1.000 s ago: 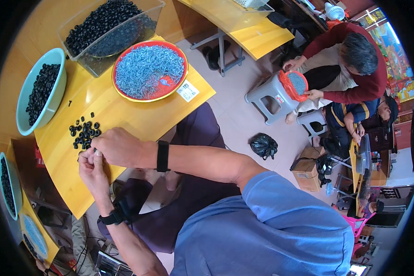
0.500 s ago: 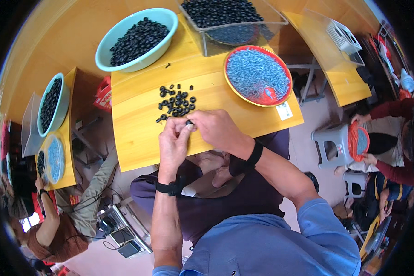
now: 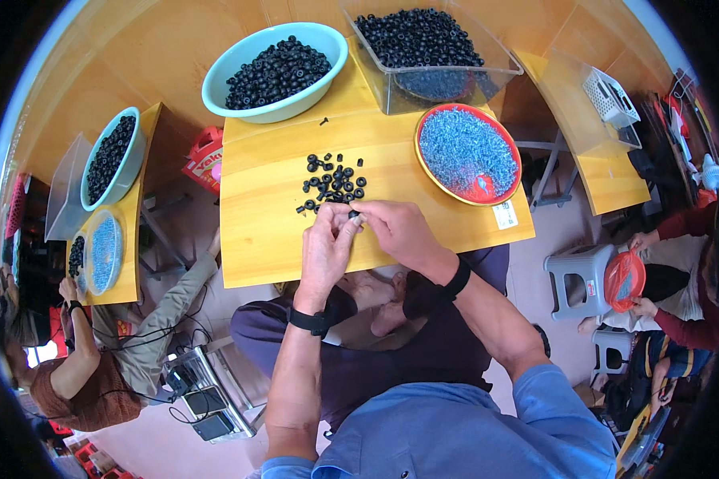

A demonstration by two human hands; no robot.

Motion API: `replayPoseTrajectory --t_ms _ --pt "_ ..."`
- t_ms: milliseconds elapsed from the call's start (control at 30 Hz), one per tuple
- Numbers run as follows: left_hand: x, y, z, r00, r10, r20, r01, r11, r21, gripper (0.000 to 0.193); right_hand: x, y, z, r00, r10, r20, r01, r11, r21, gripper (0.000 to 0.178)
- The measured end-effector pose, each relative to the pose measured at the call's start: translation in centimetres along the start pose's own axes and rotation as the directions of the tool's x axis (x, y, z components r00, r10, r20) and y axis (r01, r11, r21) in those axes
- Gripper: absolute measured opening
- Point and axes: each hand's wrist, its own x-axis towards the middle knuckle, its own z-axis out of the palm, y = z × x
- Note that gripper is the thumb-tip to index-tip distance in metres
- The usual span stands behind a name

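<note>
Both hands meet just over the near part of the yellow wooden table [image 3: 264, 239]. My left hand [image 3: 325, 246] is closed, pinching a small round black part [image 3: 354, 214] between thumb and fingers. My right hand [image 3: 405, 233] comes at it from the right, its thumb and forefinger pressed together at the part; whether they grip something tiny is hidden. Just beyond my fingertips lies a loose pile of small black rings and short black plugs [image 3: 347, 185]. To the right sits a red dish [image 3: 505, 132] full of small shiny bluish-silver pieces [image 3: 459, 148].
At the table's back stand a pale teal basin [image 3: 214, 78] and a clear plastic bin [image 3: 391, 92], both holding black parts. A side table at left bears another teal basin [image 3: 140, 164]. A person [image 3: 88, 391] works there; another person's hands hold a red bowl [image 3: 621, 275] at right.
The whole view has shifted, so the table and basins appear further right. My hands stay together on the small black part, with the right fingers slightly more extended.
</note>
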Motion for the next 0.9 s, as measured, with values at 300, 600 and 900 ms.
replayPoseTrajectory --t_ms 300,600,900 --pt "-0.9 0.0 0.0 0.993 0.101 0.056 -0.107 0.988 0.111 0.028 0.0 -0.1 -0.3 0.96 0.281 0.01 -0.273 0.922 0.275 0.013" --pt "-0.9 -0.5 -0.1 0.994 0.109 0.028 -0.111 0.992 0.055 0.03 -0.5 1.8 -1.0 0.92 0.315 0.232 -0.391 0.707 0.59 0.011" --pt "0.0 -0.4 0.4 0.994 0.106 0.012 -0.107 0.986 0.131 0.03 0.5 2.6 -1.1 0.9 0.337 0.278 -0.436 0.709 0.554 0.01"
